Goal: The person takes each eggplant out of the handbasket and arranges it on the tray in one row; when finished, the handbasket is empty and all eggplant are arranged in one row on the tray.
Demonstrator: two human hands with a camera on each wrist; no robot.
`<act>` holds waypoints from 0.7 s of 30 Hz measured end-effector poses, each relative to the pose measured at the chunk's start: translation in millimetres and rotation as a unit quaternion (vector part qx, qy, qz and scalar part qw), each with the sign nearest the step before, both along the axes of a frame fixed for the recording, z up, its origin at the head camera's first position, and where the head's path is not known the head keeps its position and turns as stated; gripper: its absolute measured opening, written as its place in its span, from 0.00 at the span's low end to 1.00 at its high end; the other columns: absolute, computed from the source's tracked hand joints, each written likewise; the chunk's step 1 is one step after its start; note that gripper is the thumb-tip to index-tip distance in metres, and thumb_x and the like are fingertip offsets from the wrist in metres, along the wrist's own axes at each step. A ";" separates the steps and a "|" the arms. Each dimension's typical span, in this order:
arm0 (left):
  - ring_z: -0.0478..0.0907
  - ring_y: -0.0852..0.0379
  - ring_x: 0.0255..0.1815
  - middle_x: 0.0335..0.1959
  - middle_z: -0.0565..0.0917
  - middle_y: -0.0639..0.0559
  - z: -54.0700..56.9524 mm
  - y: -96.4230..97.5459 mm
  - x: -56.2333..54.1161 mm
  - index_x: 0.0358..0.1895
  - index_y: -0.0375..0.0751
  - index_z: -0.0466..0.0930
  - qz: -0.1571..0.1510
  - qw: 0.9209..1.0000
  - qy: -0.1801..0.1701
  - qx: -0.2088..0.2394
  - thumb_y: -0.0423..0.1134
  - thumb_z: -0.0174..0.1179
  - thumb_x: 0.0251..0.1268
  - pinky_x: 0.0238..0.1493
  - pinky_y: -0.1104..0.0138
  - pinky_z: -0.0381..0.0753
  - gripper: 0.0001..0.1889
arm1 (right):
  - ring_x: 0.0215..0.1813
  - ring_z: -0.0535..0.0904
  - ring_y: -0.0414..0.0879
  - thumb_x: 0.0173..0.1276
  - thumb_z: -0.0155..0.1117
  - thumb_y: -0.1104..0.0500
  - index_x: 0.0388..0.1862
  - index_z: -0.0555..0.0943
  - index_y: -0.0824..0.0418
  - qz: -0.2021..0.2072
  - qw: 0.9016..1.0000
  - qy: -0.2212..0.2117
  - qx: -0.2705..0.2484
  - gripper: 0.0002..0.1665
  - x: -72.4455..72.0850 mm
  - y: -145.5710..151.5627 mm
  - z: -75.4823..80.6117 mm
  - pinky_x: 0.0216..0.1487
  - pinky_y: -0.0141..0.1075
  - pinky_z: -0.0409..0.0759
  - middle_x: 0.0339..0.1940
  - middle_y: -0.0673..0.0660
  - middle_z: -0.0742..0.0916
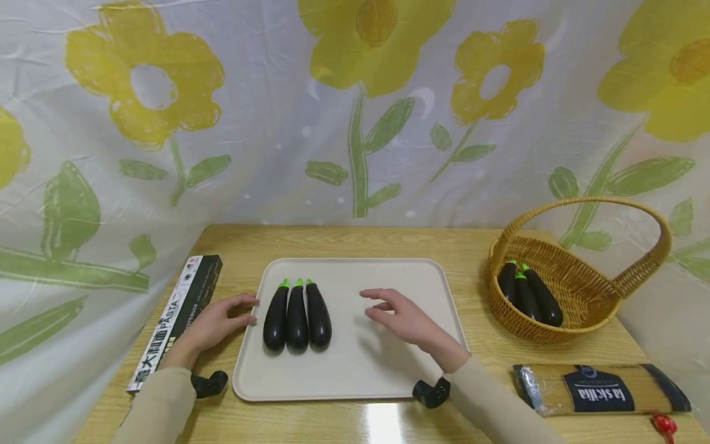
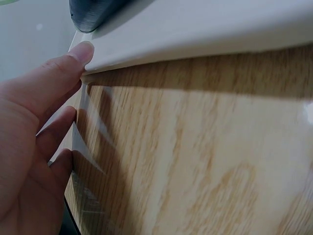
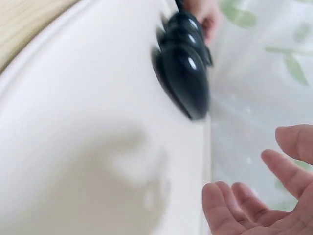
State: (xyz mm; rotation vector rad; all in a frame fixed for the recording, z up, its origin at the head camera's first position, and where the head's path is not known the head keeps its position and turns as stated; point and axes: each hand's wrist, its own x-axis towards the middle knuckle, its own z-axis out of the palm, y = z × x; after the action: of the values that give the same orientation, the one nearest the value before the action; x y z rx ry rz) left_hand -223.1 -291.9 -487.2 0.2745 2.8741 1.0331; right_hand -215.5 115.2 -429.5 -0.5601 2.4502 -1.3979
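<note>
Three dark eggplants (image 1: 297, 317) with green stem ends lie side by side on the left half of a pale tray (image 1: 388, 376). My left hand (image 1: 217, 320) is at the tray's left edge, thumb tip right at the rim in the left wrist view and the other fingers (image 2: 61, 129) loosely bent beside it. Above the tray's right half hovers my right hand (image 1: 402, 317), fingers relaxed and apart, nothing between them, its shadow falling on the tray. The right wrist view shows its spread fingers (image 3: 217, 205) away from the eggplants.
A wicker basket (image 1: 588, 290) with a tall handle stands at the right, holding several more eggplants (image 1: 532, 296). Before it lies a spaghetti pack (image 1: 601, 388) beside a small red object (image 1: 664, 424). A long pasta box (image 1: 177, 314) lies along the table's left side.
</note>
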 end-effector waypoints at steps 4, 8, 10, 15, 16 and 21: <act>0.61 0.33 0.70 0.67 0.72 0.40 0.6 -0.5 0.5 0.60 0.45 0.79 -0.001 1.000 0.001 0.001 0.51 0.65 0.63 0.67 0.36 0.57 0.24 | 0.60 0.77 0.53 0.73 0.60 0.53 0.66 0.75 0.54 -0.023 1.000 0.016 -0.009 0.23 5.4 44.8 6.9 0.56 0.44 0.77 0.66 0.58 0.77; 0.62 0.33 0.70 0.67 0.73 0.40 0.0 -0.1 -0.5 0.60 0.45 0.79 -0.004 1.000 0.001 0.002 0.51 0.65 0.63 0.67 0.37 0.57 0.24 | 0.61 0.77 0.56 0.74 0.58 0.53 0.68 0.72 0.58 -0.047 0.999 0.013 -0.009 0.26 14.0 90.3 15.7 0.58 0.47 0.75 0.67 0.61 0.76; 0.62 0.33 0.70 0.67 0.73 0.40 -0.8 0.3 -1.1 0.60 0.45 0.79 -0.005 1.000 0.003 0.001 0.51 0.65 0.63 0.67 0.37 0.57 0.25 | 0.63 0.75 0.58 0.75 0.56 0.51 0.70 0.70 0.59 -0.062 0.998 0.000 -0.007 0.28 17.6 112.8 19.3 0.60 0.49 0.74 0.68 0.62 0.75; 0.62 0.33 0.70 0.67 0.73 0.39 -1.3 0.8 -1.7 0.60 0.44 0.79 -0.006 1.000 0.005 0.003 0.50 0.65 0.63 0.67 0.37 0.58 0.24 | 0.67 0.71 0.58 0.77 0.52 0.45 0.74 0.63 0.60 -0.099 0.995 -0.013 -0.005 0.33 17.3 168.4 29.9 0.62 0.41 0.76 0.72 0.63 0.70; 0.62 0.33 0.70 0.67 0.73 0.39 -1.4 0.7 -1.5 0.60 0.44 0.79 -0.006 1.000 0.005 0.004 0.50 0.65 0.63 0.67 0.37 0.58 0.24 | 0.68 0.70 0.56 0.77 0.50 0.44 0.75 0.62 0.60 -0.106 0.994 -0.014 -0.005 0.35 15.9 179.6 32.3 0.62 0.38 0.76 0.73 0.64 0.68; 0.61 0.33 0.70 0.67 0.72 0.38 -1.3 -0.2 0.0 0.60 0.44 0.79 -0.001 1.000 0.000 0.004 0.48 0.65 0.64 0.67 0.37 0.57 0.24 | 0.60 0.73 0.33 0.78 0.46 0.44 0.77 0.54 0.65 -0.149 0.989 -0.017 -0.018 0.39 2.0 234.7 40.4 0.56 0.26 0.77 0.74 0.68 0.63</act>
State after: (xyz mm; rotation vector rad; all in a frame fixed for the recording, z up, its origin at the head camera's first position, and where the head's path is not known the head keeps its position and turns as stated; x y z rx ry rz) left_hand -223.1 -292.2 -488.5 0.2785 2.8700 1.0456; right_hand -213.6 349.9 -389.1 -0.1801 2.5654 -1.5488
